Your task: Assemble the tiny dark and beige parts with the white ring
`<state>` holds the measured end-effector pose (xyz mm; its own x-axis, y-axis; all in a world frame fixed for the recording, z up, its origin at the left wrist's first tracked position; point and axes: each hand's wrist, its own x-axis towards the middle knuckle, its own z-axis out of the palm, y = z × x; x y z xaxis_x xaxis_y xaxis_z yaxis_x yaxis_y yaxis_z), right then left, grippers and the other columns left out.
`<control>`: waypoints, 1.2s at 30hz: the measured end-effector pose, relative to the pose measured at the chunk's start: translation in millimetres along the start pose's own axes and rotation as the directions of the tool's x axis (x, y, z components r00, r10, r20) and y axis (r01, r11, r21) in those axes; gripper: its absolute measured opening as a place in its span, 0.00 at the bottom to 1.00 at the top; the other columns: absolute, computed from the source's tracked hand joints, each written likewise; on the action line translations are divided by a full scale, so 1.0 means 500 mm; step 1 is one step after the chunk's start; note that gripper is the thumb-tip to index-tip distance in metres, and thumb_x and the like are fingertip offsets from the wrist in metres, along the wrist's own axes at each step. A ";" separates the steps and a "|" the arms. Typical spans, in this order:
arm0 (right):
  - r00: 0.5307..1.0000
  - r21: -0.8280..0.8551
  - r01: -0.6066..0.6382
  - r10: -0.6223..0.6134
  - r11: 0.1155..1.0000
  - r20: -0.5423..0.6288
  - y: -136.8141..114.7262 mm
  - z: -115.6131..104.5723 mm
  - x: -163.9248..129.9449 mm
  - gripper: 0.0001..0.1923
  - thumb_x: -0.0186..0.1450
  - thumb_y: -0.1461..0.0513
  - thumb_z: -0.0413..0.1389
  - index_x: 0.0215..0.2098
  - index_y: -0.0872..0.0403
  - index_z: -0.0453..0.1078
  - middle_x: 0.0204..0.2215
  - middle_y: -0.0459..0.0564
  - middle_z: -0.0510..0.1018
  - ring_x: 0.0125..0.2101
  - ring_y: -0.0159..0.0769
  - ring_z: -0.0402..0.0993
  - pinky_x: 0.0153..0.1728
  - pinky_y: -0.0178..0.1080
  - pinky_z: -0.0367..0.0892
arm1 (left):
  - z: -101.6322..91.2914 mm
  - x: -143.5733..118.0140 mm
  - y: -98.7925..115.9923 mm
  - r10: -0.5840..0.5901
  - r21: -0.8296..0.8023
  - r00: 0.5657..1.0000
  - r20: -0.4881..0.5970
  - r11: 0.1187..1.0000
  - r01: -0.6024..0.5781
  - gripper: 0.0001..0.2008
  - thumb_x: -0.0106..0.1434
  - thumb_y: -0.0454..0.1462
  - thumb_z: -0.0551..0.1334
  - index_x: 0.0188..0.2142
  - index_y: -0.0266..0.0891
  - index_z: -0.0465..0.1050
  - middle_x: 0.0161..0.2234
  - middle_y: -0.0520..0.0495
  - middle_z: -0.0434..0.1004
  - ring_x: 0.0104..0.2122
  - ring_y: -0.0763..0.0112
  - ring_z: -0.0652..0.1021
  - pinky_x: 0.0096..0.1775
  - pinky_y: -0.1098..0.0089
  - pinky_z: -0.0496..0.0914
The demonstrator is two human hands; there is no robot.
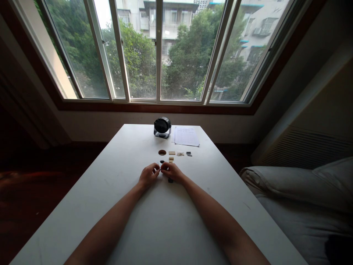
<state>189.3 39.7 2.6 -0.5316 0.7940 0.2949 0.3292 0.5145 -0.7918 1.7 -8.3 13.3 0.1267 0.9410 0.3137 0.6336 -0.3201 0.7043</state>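
My left hand (pixel 149 174) and my right hand (pixel 172 171) meet fingertip to fingertip over the middle of the white table (pixel 132 221). Both hands are closed in a pinch, and what sits between the fingers is too small to make out. Just beyond the fingertips is a small dark round piece (pixel 162 162) with a pale rim, partly hidden by my fingers. Gold-coloured small pieces (pixel 171 159) lie close behind my right hand. A small black object (pixel 170 180) shows under my right wrist.
Farther back lie a brown round disc (pixel 162 152), a tan cluster of small pieces (pixel 171 152), pale pieces (pixel 180 153) and dark pieces (pixel 189 154). A black round device on a stand (pixel 162 127) and printed paper (pixel 186 136) are near the far edge. A sofa (pixel 298 180) stands right.
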 end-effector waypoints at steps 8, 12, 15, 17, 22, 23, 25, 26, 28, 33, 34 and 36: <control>1.000 0.029 0.008 -0.008 1.000 0.000 0.010 0.003 0.001 0.07 0.61 0.59 0.57 0.35 0.55 0.72 0.27 0.45 0.75 0.27 0.30 0.68 0.29 0.31 0.62 | 0.004 0.001 -0.008 0.024 0.005 1.000 0.005 1.000 -0.024 0.06 0.61 0.37 0.58 0.36 0.42 0.73 0.32 0.51 0.77 0.29 0.73 0.73 0.34 0.72 0.66; 1.000 0.024 -0.001 0.001 1.000 0.008 0.010 0.002 0.002 0.09 0.62 0.58 0.57 0.36 0.55 0.73 0.28 0.46 0.76 0.28 0.31 0.69 0.29 0.31 0.62 | 0.005 0.001 -0.009 0.031 -0.002 1.000 -0.002 1.000 -0.031 0.05 0.61 0.36 0.59 0.36 0.42 0.73 0.32 0.51 0.77 0.29 0.73 0.73 0.34 0.73 0.67; 1.000 -0.004 -0.014 0.014 1.000 0.006 0.011 0.002 0.004 0.10 0.63 0.57 0.57 0.36 0.55 0.75 0.27 0.46 0.76 0.27 0.31 0.69 0.28 0.31 0.62 | 0.004 0.001 -0.008 0.036 -0.007 0.999 -0.012 0.999 -0.036 0.05 0.60 0.36 0.59 0.35 0.41 0.73 0.32 0.51 0.77 0.29 0.73 0.73 0.35 0.73 0.67; 1.000 -0.030 -0.022 0.022 0.999 -0.001 0.013 0.002 0.005 0.10 0.63 0.57 0.57 0.35 0.55 0.76 0.26 0.46 0.76 0.26 0.31 0.68 0.28 0.31 0.61 | 0.004 0.001 -0.008 0.035 -0.007 0.999 -0.018 0.999 -0.036 0.05 0.60 0.36 0.59 0.36 0.41 0.73 0.32 0.51 0.77 0.29 0.73 0.73 0.35 0.73 0.67; 1.000 -0.001 -0.013 0.013 1.000 0.016 0.015 0.001 0.006 0.10 0.63 0.56 0.57 0.35 0.55 0.75 0.27 0.47 0.76 0.28 0.32 0.69 0.29 0.32 0.63 | 0.003 0.000 -0.009 0.023 -0.005 1.000 -0.017 1.000 -0.023 0.05 0.60 0.37 0.60 0.36 0.42 0.72 0.30 0.52 0.76 0.28 0.74 0.73 0.33 0.73 0.66; 1.000 0.010 -0.013 0.013 1.000 0.017 0.013 0.001 0.006 0.10 0.62 0.56 0.57 0.35 0.55 0.75 0.27 0.47 0.76 0.28 0.32 0.69 0.29 0.32 0.63 | 0.003 0.000 -0.008 0.022 -0.007 1.000 -0.013 1.000 -0.022 0.05 0.60 0.36 0.60 0.36 0.42 0.72 0.31 0.52 0.76 0.28 0.74 0.73 0.33 0.73 0.66; 1.000 0.022 -0.019 0.018 1.000 0.015 0.011 0.002 0.005 0.10 0.62 0.56 0.58 0.35 0.55 0.74 0.27 0.47 0.76 0.28 0.32 0.69 0.29 0.32 0.63 | 0.002 0.000 -0.006 0.018 -0.009 1.000 -0.006 1.000 -0.018 0.05 0.60 0.36 0.59 0.36 0.42 0.72 0.31 0.52 0.76 0.28 0.74 0.73 0.33 0.73 0.66; 1.000 0.023 -0.021 0.021 1.000 0.012 0.009 0.002 0.005 0.10 0.62 0.56 0.58 0.35 0.55 0.73 0.27 0.47 0.75 0.27 0.31 0.68 0.28 0.32 0.63 | 0.002 0.000 -0.005 0.014 -0.009 1.000 -0.002 1.000 -0.014 0.05 0.60 0.36 0.59 0.36 0.42 0.72 0.31 0.52 0.76 0.28 0.74 0.73 0.33 0.73 0.66; 1.000 0.021 -0.020 0.019 1.000 0.009 0.008 0.002 0.005 0.09 0.62 0.57 0.58 0.34 0.55 0.73 0.26 0.46 0.75 0.27 0.31 0.68 0.29 0.32 0.63 | 0.001 0.000 -0.003 0.007 -0.006 1.000 0.005 1.000 -0.007 0.05 0.60 0.36 0.59 0.36 0.42 0.72 0.31 0.52 0.76 0.28 0.74 0.73 0.34 0.73 0.66; 1.000 0.020 -0.006 0.006 1.000 0.014 0.010 0.001 0.005 0.08 0.62 0.58 0.57 0.35 0.55 0.73 0.27 0.47 0.75 0.28 0.31 0.68 0.29 0.32 0.63 | 0.003 0.000 -0.004 0.009 -0.003 1.000 -0.003 1.000 -0.009 0.05 0.60 0.37 0.59 0.36 0.42 0.72 0.31 0.52 0.77 0.28 0.73 0.73 0.34 0.73 0.67; 1.000 0.020 -0.004 0.004 1.000 0.012 0.011 0.001 0.005 0.08 0.62 0.58 0.57 0.35 0.55 0.72 0.27 0.46 0.75 0.27 0.31 0.68 0.29 0.32 0.63 | 0.003 0.001 -0.005 0.013 -0.005 1.000 -0.006 1.000 -0.013 0.05 0.60 0.37 0.59 0.36 0.42 0.72 0.32 0.52 0.77 0.28 0.73 0.73 0.34 0.73 0.67; 1.000 0.019 -0.004 0.004 1.000 0.007 0.012 0.002 0.005 0.08 0.62 0.58 0.57 0.34 0.55 0.72 0.27 0.46 0.75 0.27 0.31 0.68 0.29 0.32 0.62 | 0.004 0.001 -0.006 0.019 -0.003 1.000 -0.006 1.000 -0.019 0.05 0.61 0.37 0.59 0.36 0.42 0.73 0.32 0.52 0.77 0.29 0.74 0.73 0.34 0.73 0.67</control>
<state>189.1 44.5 -1.6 -0.5361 0.7934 0.2882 0.3160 0.5052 -0.8031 1.5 -6.6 10.1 0.1340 0.9342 0.3307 0.6290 -0.3380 0.7001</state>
